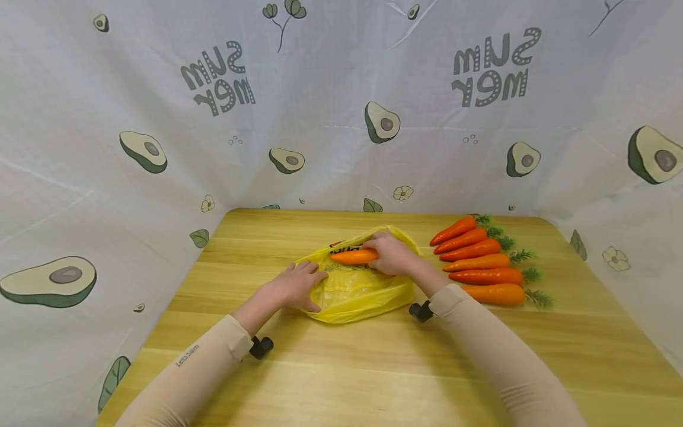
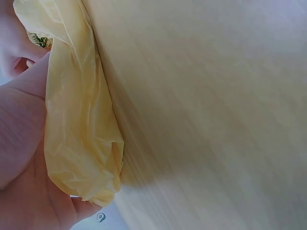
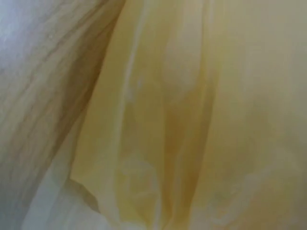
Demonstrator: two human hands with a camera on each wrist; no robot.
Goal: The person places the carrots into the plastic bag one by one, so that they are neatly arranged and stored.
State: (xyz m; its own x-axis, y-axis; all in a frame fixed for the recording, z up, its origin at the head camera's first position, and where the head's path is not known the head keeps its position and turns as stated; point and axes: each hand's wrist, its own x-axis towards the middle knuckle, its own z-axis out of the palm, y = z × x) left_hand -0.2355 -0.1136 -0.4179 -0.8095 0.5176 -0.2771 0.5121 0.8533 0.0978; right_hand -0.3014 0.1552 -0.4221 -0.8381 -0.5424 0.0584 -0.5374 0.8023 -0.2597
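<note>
While the right hand point(image 1: 393, 254) grips one orange carrot point(image 1: 353, 257) near its thick end, the left hand point(image 1: 294, 286) lies at the left edge of a yellow plastic bag point(image 1: 365, 298), its fingers and thumb spread apart against the film. Whether any fold of film is pinched there cannot be told; the left wrist view shows the bag hanging across the palm and hiding most of the fingers.

The bag lies on its side on the wooden table point(image 1: 352, 379), mouth spread toward the wearer. The gripped carrot is within the outline of the mouth, tip pointing left; whether it rests on the inner film or is held above it is not clear. The right wrist view offers only blurred film and table.

Status, judged from present positions: one carrot is at the bag, and six carrots point(image 1: 476, 263) lie outside it, side by side to the right, leafy ends facing away from the bag. No other carrot is visible inside, though folds could conceal one. On that evidence, the work appears to be at an early stage: the gripped carrot is unreleased and the row on the table unbagged.
</note>
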